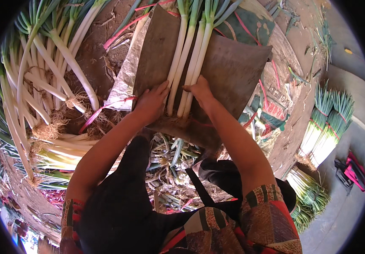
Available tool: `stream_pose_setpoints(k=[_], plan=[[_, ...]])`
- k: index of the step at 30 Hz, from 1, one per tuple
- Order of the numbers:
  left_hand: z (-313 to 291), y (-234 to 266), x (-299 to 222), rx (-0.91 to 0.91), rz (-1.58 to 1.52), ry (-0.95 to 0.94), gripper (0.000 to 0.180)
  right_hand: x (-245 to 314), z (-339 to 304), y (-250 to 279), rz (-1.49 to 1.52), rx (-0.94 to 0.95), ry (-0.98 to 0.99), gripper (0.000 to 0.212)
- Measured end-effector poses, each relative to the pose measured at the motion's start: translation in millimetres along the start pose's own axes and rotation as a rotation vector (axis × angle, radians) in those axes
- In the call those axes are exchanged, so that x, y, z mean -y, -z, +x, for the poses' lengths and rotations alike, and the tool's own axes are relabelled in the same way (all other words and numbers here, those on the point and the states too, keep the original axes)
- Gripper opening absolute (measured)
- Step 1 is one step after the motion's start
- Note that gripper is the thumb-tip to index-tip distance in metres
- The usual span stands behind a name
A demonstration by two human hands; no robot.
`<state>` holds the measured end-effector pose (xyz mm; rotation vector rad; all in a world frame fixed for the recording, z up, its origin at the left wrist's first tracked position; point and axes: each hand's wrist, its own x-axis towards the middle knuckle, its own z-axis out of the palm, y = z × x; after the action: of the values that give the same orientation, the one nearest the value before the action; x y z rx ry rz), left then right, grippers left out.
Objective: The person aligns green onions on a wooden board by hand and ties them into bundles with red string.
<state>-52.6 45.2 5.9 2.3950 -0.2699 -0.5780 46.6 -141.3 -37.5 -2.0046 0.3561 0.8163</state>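
Note:
Several long green onions (189, 59) with white stalks and green tops lie on a dark brown mat (237, 63) in front of me, their root ends toward me. My left hand (150, 103) presses on the left side of the stalks low down, its fingers bent lightly against the outermost one. Around the right-hand stalks my right hand (200, 90) is closed, with a digit reaching across them. The undersides of both hands are hidden.
To the left is a heap of loose green onions (43, 80) with hairy roots. Pink ties (93, 120) lie around the mat. Trimmed leaves and peelings (172, 169) litter the ground between my legs. Tied bundles (327, 127) stand at the right, near a black and pink item (354, 173).

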Motion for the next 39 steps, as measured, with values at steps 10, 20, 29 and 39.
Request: stream_pose_setpoints(k=[10,20,29,39], plan=[[3,1,-5,0.011,0.08,0.059,0.06,1,8,-17,-0.368,0.139,0.081,0.047],[2,3,-29,0.077,0.147,-0.134,0.061,21,-2,13,-0.408,-0.092,-0.07,0.051],[-2,-3,-20,0.061,0.172,-0.166,0.053,14,-6,8,-0.527,0.001,-0.036,0.05],[-3,-6,-12,0.005,0.136,-0.138,0.053,73,-8,16,-0.769,-0.179,0.163,0.035]])
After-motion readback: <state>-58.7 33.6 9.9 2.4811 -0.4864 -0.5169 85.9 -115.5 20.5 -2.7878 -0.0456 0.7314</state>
